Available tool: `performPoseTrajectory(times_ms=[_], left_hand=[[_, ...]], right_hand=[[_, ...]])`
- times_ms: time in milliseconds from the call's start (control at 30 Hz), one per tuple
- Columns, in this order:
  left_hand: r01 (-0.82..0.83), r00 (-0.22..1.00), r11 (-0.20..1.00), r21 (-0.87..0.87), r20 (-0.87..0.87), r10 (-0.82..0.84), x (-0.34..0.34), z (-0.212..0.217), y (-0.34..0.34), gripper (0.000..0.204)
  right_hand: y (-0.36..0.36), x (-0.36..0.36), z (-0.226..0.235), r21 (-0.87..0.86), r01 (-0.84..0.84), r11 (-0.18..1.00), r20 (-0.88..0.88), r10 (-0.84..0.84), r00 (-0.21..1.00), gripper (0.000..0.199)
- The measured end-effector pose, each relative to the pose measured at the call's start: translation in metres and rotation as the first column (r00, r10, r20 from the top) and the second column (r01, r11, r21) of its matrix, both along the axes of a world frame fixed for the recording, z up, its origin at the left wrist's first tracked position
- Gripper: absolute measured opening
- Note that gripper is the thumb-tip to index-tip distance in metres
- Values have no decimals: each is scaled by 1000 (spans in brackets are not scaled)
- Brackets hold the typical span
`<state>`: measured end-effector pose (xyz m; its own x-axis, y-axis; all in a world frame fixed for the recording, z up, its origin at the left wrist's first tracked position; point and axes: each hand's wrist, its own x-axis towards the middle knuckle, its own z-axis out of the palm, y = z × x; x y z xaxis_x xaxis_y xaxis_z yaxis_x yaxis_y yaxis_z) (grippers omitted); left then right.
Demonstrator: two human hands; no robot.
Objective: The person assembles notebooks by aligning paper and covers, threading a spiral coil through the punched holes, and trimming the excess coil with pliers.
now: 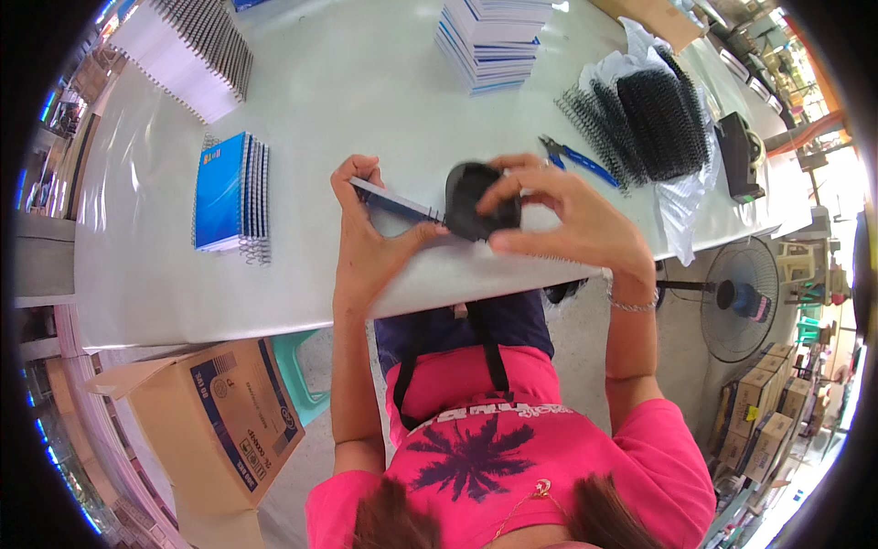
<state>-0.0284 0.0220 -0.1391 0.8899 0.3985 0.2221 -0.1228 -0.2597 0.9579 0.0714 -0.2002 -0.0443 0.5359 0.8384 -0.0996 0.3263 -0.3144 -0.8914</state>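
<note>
My left hand [361,247] grips a thin notebook [395,201] by its edges, between the thumb and the fingers. The notebook is held tilted over the table's near side, and a few wire loops show at its right end. Against that end my right hand [581,215] holds a rounded black tool [465,188], whose exact kind I cannot make out. The fingers of this hand curl around it from the right. Just beyond the right hand lie blue-handled pliers [593,166] on the table.
To the left lie blue spiral notebooks [219,192], with a taller spiral-bound stack [174,59] behind. Booklets [494,50] are piled at the back. Black binding coils [663,123] and a tape dispenser [737,157] sit right. A carton [215,416] and fan [750,293] stand below table level.
</note>
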Motion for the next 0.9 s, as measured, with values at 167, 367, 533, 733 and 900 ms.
performPoseTrajectory(times_ms=[167, 367, 533, 733, 900], left_hand=[[56, 998, 997, -56, 8, -56, 1, -5, 5, 102], [57, 998, 998, -22, 13, -57, 1, -3, 4, 101], [70, 997, 996, -62, 15, -69, -1, -4, 5, 100], [78, 997, 996, -43, 17, -78, 0, -5, 7, 97], [102, 995, 980, -170, 4, -103, 2, 0, 5, 92]], right_hand=[[4, -5, 1, 78, 32, 996, 13, -33, 999, 34], [21, 4, -4, -89, 181, 980, 264, -151, 952, 29], [11, 10, -4, 157, 32, 987, -192, -1, 981, 30], [14, 11, -3, 151, 79, 985, -460, -1, 888, 36], [19, 4, -2, 139, -26, 990, -197, 53, 979, 32]])
